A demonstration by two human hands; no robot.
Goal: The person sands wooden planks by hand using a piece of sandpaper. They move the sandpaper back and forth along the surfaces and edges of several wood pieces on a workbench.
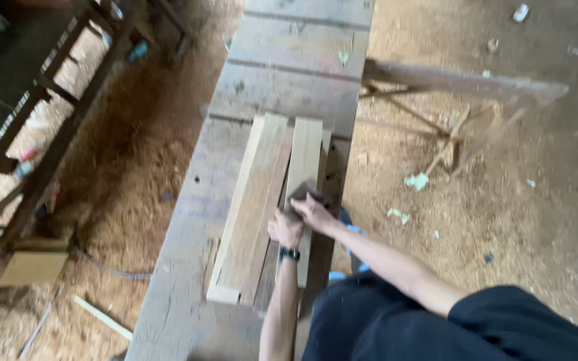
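Two pale wooden planks lie lengthwise on a grey wooden workbench. The wider plank is on the left, the narrower plank on the right. My left hand, with a dark watch on its wrist, rests on the narrower plank. My right hand presses a small dark sanding block on that same plank, just ahead of the left hand. The picture is blurred.
Sawdust covers the floor on both sides of the bench. A dark wooden frame stands at the left. A sawhorse-like wooden stand is at the upper right. Scraps of wood and litter lie about the floor.
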